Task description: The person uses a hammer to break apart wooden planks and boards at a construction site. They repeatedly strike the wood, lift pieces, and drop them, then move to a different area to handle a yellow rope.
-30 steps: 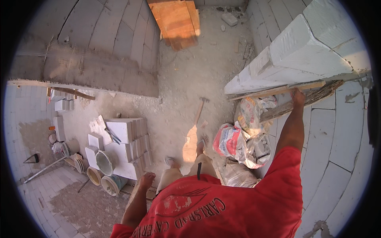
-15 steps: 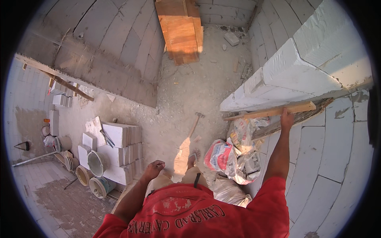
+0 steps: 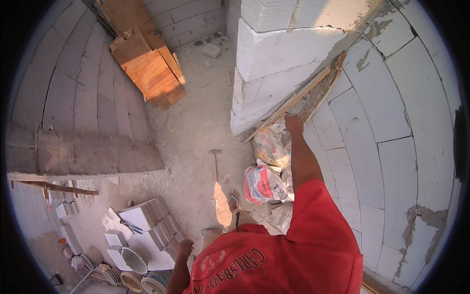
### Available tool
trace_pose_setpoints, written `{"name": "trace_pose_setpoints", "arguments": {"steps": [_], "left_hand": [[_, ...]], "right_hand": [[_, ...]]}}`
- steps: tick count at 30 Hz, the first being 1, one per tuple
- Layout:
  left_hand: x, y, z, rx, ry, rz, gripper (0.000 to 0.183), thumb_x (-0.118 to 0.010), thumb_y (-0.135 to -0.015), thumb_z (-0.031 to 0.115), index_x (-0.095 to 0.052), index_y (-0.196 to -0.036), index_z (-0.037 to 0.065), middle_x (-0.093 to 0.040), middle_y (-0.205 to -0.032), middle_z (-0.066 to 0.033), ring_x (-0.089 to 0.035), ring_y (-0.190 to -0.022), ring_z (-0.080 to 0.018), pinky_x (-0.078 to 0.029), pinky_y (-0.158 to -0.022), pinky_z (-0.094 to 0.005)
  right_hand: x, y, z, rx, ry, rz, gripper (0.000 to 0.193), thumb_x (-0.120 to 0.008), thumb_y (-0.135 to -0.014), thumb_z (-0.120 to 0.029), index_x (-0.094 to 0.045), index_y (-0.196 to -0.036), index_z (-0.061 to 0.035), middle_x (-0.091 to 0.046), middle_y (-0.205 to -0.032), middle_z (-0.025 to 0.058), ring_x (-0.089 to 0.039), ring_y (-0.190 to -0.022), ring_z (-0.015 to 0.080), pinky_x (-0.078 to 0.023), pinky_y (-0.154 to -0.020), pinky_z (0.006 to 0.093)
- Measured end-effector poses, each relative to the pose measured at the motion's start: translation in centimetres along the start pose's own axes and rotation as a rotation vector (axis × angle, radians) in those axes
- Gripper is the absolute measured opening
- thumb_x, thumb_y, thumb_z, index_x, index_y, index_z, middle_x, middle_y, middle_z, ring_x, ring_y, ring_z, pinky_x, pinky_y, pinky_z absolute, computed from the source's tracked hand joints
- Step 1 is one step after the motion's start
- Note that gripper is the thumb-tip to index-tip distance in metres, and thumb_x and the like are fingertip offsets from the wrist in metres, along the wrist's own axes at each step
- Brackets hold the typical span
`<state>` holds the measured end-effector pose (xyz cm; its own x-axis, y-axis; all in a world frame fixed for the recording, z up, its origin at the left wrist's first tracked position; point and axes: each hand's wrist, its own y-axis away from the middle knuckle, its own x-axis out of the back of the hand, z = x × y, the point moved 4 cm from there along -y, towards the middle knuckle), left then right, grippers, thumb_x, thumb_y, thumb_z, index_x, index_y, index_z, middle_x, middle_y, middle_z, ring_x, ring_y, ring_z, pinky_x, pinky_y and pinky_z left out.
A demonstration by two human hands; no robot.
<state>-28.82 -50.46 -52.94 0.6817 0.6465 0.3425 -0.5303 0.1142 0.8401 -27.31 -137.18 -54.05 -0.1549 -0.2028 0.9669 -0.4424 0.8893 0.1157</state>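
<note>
My right arm reaches ahead to two boards leaning in the wall corner: a narrow, pale wooden plank point(image 3: 306, 90) and a rough, weathered board point(image 3: 325, 87) behind it. My right hand point(image 3: 293, 123) is closed beside the plank's middle, in front of the rough board. Its fingertips are hidden, so I cannot tell which board it grips, if either. Low at my left side hangs my left hand point(image 3: 185, 247), fingers curled in, with nothing visible in it. Below the boards lie plastic sacks, one red and white point(image 3: 258, 183), the other yellowish point(image 3: 270, 147).
A hammer point(image 3: 215, 161) lies on the dusty floor ahead of my feet. Stacked white blocks point(image 3: 147, 240) and buckets point(image 3: 133, 259) stand at left. Orange-brown plywood sheets point(image 3: 147, 68) lean far left. A block wall end point(image 3: 249, 93) juts out beside the plank.
My view has swung right, and my body leans toward the boards. My right hand has shifted down along the plank toward its lower end. My left hand has dropped lower beside me.
</note>
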Motion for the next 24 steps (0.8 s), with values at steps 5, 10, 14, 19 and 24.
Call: {"name": "trace_pose_setpoints", "arguments": {"steps": [5, 10, 14, 19, 24], "left_hand": [[2.1, -3.1, -4.1, -0.197, -0.084, -0.050, 0.028, -0.060, -0.092, 0.026, -0.070, -0.100, 0.001, -0.071, -0.090, -0.0073, -0.068, -0.069, -0.0168, -0.054, -0.060, -0.0315], [2.0, -2.4, 1.1, -0.149, 0.026, 0.014, 0.028, -0.061, -0.094, 0.026, -0.070, -0.106, 0.002, -0.071, -0.093, -0.0069, -0.069, -0.075, -0.0157, -0.054, -0.064, -0.0304], [2.4, -1.4, 6.9, -0.267, 0.045, -0.001, 0.032, -0.064, -0.094, 0.029, -0.070, -0.110, 0.002, -0.071, -0.093, -0.0065, -0.069, -0.081, -0.0153, -0.054, -0.068, -0.0303], [4.2, -0.7, 3.0, -0.279, 0.111, -0.008, 0.035, -0.066, -0.094, 0.032, -0.070, -0.112, 0.002, -0.072, -0.095, -0.0079, -0.069, -0.082, -0.0165, -0.055, -0.072, -0.0317], [8.5, -0.9, -7.4, -0.274, 0.043, 0.141, 0.038, -0.067, -0.092, 0.038, -0.073, -0.111, 0.006, -0.074, -0.102, -0.0156, -0.071, -0.091, -0.0275, -0.055, -0.083, -0.0394]], "right_hand": [[-12.2, 22.7, -2.1, 0.118, -0.100, -0.592, 0.055, -0.064, -0.088, -0.046, -0.062, -0.125, -0.0053, -0.068, -0.120, 0.0203, -0.065, -0.115, 0.0380, -0.052, -0.096, 0.0479], [-17.3, 46.1, -4.3, 0.496, 0.051, -1.020, 0.049, -0.058, -0.090, -0.045, -0.071, -0.110, -0.0024, -0.070, -0.114, 0.0220, -0.066, -0.111, 0.0386, -0.052, -0.094, 0.0481], [-18.3, 51.0, -3.8, 0.382, -0.024, -0.964, 0.049, -0.057, -0.090, -0.044, -0.071, -0.108, -0.0013, -0.069, -0.114, 0.0232, -0.067, -0.107, 0.0397, -0.052, -0.094, 0.0487], [-13.9, 44.9, -6.2, 0.486, 0.125, -0.839, 0.048, -0.057, -0.090, -0.043, -0.071, -0.105, 0.0001, -0.070, -0.110, 0.0253, -0.067, -0.104, 0.0423, -0.053, -0.092, 0.0505], [-15.5, 37.0, -7.1, 0.690, -0.139, -0.350, 0.026, -0.066, -0.085, -0.027, -0.072, -0.089, -0.0016, -0.073, -0.084, 0.0191, -0.070, -0.070, 0.0321, -0.056, -0.066, 0.0469]]}}
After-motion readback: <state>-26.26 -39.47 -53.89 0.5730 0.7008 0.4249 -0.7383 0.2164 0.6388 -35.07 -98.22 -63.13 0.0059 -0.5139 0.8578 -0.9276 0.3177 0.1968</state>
